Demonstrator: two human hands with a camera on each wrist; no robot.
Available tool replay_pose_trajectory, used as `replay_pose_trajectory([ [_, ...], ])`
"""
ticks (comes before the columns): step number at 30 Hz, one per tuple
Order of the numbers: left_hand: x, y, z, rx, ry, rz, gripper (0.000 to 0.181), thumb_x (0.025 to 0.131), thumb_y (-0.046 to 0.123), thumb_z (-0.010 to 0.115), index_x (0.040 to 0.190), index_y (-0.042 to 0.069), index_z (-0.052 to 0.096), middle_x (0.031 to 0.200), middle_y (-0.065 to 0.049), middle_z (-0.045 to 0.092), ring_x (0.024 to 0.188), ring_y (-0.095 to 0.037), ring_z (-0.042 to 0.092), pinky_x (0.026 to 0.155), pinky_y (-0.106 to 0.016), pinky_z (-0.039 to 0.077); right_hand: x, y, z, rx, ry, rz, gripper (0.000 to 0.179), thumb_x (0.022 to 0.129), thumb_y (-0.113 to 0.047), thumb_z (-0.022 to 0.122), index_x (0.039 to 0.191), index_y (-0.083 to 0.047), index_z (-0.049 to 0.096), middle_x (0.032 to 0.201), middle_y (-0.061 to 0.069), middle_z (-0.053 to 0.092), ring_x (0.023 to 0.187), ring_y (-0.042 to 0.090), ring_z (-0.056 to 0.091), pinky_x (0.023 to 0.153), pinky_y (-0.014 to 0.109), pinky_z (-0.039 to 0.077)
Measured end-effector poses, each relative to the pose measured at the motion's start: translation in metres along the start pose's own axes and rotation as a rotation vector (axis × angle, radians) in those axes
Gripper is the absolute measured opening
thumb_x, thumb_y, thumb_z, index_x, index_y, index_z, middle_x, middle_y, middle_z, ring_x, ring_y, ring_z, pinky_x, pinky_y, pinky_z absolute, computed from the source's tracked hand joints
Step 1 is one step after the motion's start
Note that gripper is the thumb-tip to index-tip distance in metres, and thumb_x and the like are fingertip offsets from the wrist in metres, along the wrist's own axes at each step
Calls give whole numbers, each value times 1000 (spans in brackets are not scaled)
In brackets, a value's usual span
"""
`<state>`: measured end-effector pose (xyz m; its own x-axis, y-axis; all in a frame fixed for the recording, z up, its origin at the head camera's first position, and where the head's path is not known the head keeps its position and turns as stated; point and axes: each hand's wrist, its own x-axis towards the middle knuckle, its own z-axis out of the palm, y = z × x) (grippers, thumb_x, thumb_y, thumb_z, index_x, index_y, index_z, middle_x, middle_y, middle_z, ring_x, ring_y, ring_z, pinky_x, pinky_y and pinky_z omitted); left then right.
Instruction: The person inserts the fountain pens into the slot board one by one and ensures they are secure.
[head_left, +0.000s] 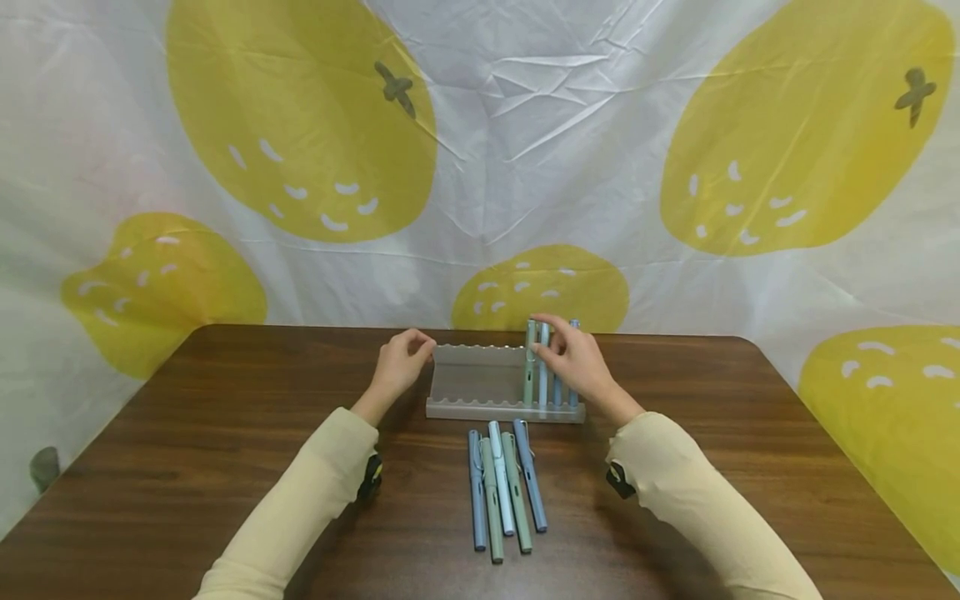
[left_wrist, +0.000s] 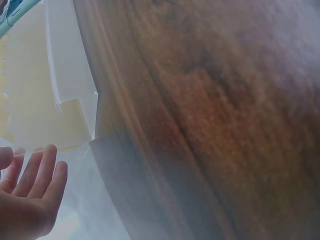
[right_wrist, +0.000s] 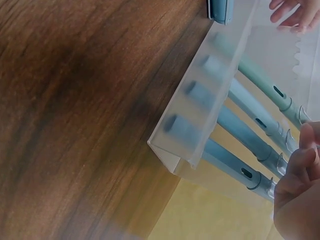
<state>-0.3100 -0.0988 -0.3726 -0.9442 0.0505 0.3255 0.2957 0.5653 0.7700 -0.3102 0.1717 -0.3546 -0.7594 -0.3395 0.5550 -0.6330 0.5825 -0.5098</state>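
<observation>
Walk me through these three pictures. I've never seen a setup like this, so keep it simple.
There is no machine here, only a person's two bare hands. The wide picture comes from a camera worn on the head, looking forward and down. The other two come from the left and right wrists, each looking at that hand's work.

On the brown table stands a see-through rack. Four pens sit at its right end, and five loose pens lie in front of it.

The left hand pinches the rack's upper left corner. The right hand is at the top of the rack's green pen; whether it grips it is hard to tell.
</observation>
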Motion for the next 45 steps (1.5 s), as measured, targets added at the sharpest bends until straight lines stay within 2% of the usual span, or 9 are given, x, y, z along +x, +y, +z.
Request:
replay_pose_trajectory([
  [12, -1, 0, 1, 2, 1, 2, 20, 90, 19, 52, 93, 1, 61, 83, -12, 63, 75, -23, 60, 69, -37, 46, 3, 1, 3, -81, -39, 66, 44, 84, -13, 60, 126, -13, 48, 47, -2, 43, 38, 11, 35, 39, 28, 30],
  [25, 0, 0, 0, -4, -1, -10, 20, 90, 18, 52, 92, 1, 61, 84, -13, 64, 74, -23, 60, 70, -37, 46, 5, -5, 2, -171, -71, 151, 47, 83, -19, 62, 128, -16, 46, 50, -3, 46, 39, 13, 37, 35, 25, 26],
  [32, 4, -3, 1, -3, -2, -10, 20, 90, 19, 52, 93, 1, 61, 84, -10, 63, 75, -22, 60, 69, -36, 46, 9, -7, 4, -229, -64, 173, 47, 82, -20, 62, 126, -17, 47, 51, -4, 46, 40, 12, 38, 34, 25, 27],
  [45, 6, -4, 0, -2, -1, 1, 20, 90, 18, 52, 93, 1, 61, 82, -10, 63, 75, -22, 61, 69, -36, 46, 11, -8, 4, -255, -69, 185, 47, 82, -22, 62, 126, -18, 46, 53, -4, 46, 40, 12, 37, 34, 26, 27],
])
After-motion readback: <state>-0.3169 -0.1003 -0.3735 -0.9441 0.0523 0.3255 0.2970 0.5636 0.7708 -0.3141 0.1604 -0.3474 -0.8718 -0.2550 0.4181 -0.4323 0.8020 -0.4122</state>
